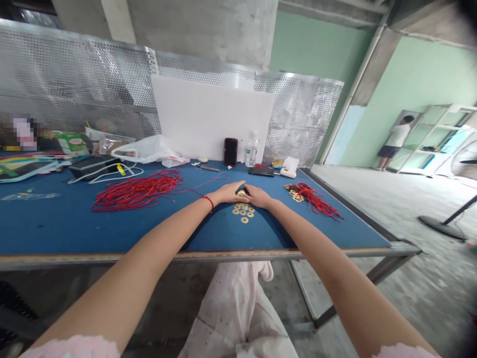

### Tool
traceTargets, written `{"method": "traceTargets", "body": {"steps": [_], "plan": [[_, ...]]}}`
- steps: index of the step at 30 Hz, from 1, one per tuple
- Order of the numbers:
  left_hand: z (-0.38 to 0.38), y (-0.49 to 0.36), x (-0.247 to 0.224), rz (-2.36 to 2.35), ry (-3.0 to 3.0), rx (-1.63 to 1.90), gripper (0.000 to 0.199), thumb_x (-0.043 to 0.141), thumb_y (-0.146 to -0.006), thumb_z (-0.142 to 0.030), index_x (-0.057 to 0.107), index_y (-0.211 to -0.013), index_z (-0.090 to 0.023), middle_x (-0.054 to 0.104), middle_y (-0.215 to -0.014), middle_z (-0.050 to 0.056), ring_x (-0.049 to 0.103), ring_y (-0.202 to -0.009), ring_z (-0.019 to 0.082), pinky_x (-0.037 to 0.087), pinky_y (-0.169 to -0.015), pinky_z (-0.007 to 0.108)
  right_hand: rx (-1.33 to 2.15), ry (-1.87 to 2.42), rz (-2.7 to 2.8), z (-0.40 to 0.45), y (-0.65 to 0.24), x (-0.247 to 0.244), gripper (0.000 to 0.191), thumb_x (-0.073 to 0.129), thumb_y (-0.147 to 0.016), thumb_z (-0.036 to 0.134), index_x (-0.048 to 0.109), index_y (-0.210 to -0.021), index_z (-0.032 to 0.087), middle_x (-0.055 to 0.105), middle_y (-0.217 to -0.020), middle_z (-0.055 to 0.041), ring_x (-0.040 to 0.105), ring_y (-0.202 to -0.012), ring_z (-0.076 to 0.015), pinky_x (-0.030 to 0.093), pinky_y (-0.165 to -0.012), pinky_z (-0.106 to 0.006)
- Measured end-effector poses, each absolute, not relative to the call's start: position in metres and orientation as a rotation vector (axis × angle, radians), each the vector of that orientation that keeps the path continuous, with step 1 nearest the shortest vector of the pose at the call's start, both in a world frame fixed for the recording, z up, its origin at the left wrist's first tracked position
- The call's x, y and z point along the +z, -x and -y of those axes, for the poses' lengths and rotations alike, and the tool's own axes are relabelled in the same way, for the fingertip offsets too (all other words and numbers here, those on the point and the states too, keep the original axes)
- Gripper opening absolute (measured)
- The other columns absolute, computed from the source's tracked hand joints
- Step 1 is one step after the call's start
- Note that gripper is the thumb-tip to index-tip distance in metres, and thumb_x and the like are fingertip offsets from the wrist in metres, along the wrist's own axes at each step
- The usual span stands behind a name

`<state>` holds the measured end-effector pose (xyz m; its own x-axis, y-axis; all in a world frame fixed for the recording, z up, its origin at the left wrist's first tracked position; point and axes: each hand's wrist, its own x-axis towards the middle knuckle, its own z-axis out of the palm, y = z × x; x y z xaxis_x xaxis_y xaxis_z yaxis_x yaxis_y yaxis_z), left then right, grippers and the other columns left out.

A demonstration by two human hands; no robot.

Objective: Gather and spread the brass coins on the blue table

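Observation:
My left hand [230, 193] and my right hand [258, 196] meet on the blue table top, cupped around a small heap of brass coins [242, 193] with holes in the middle. Both have their fingers stretched out and curved inward, the fingertips close together behind the heap. The left thumb lies across the front of the coins. Several more loose coins [244, 220] lie flat just in front of my hands. A red cord bracelet [209, 203] circles my left wrist. Part of the heap is hidden by my hands.
A tangle of red cord [137, 191] lies left, one strand reaching toward my hands. Coins tied with red cords [315, 199] lie right. Behind stand a phone [230, 151] and a plastic bottle [251, 150] before a white board [212, 119]. A person [397, 140] stands far right.

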<state>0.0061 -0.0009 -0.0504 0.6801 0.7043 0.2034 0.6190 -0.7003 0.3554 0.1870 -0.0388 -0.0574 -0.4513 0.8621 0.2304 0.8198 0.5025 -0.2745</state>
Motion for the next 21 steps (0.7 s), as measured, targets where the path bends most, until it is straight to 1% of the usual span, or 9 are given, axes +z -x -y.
{"method": "traceTargets", "body": {"steps": [2,4,7,10,13,17,21], "plan": [[-0.002,-0.007,-0.049,-1.094,-2.637,0.487,0.086,0.058,-0.071,-0.074,0.043,-0.137,-0.022,0.046,-0.142,0.011,0.043,-0.130,0.032,0.038,-0.102,0.034,0.180,1.420,2.398,0.035,-0.186,-0.057,0.047,0.040,-0.096,0.045,0.046,-0.133,0.017,0.052,-0.136,-0.0150,0.051,-0.122,-0.0239,0.035,-0.104,-0.039],[-0.004,-0.009,-0.047,-1.121,-2.649,0.488,0.079,0.058,-0.072,-0.073,0.049,-0.131,-0.022,0.051,-0.137,0.010,0.046,-0.126,0.032,0.041,-0.098,0.034,0.184,1.445,2.391,0.031,-0.186,-0.056,0.046,0.038,-0.097,0.044,0.047,-0.132,0.017,0.053,-0.136,-0.0143,0.051,-0.122,-0.0237,0.035,-0.103,-0.039],[-0.005,-0.012,-0.044,-1.128,-2.671,0.484,0.072,0.057,-0.074,-0.072,0.053,-0.125,-0.021,0.056,-0.130,0.010,0.051,-0.120,0.030,0.043,-0.095,0.033,0.175,1.491,2.383,0.027,-0.186,-0.055,0.045,0.035,-0.097,0.043,0.046,-0.132,0.016,0.052,-0.137,-0.0145,0.049,-0.124,-0.0244,0.036,-0.104,-0.040],[-0.010,-0.014,-0.044,-1.116,-2.685,0.481,0.068,0.056,-0.075,-0.072,0.055,-0.122,-0.022,0.058,-0.128,0.009,0.053,-0.118,0.029,0.042,-0.095,0.033,0.160,1.536,2.369,0.025,-0.186,-0.054,0.044,0.034,-0.098,0.041,0.047,-0.131,0.016,0.050,-0.139,-0.0143,0.047,-0.127,-0.0246,0.035,-0.105,-0.041],[-0.017,-0.014,-0.047,-1.158,-2.688,0.463,0.067,0.056,-0.076,-0.072,0.056,-0.120,-0.022,0.057,-0.129,0.009,0.051,-0.121,0.030,0.042,-0.096,0.033,0.162,1.579,2.361,0.024,-0.185,-0.052,0.043,0.033,-0.098,0.042,0.049,-0.129,0.017,0.048,-0.141,-0.0135,0.046,-0.128,-0.0244,0.034,-0.106,-0.041],[-0.026,-0.014,-0.051,-1.185,-2.695,0.449,0.068,0.053,-0.078,-0.071,0.054,-0.125,-0.022,0.055,-0.133,0.010,0.048,-0.124,0.029,0.040,-0.099,0.032,0.185,1.621,2.352,0.022,-0.185,-0.050,0.044,0.030,-0.099,0.044,0.049,-0.129,0.018,0.045,-0.145,-0.0125,0.042,-0.133,-0.0248,0.031,-0.109,-0.043],[-0.027,-0.012,-0.054,-1.217,-2.678,0.442,0.069,0.048,-0.085,-0.065,0.044,-0.137,-0.020,0.043,-0.144,0.011,0.040,-0.132,0.027,0.033,-0.106,0.032,0.194,1.646,2.361,0.019,-0.188,-0.050,0.050,0.028,-0.098,0.046,0.043,-0.137,0.018,0.038,-0.150,-0.0125,0.035,-0.139,-0.0257,0.027,-0.112,-0.046]]}}
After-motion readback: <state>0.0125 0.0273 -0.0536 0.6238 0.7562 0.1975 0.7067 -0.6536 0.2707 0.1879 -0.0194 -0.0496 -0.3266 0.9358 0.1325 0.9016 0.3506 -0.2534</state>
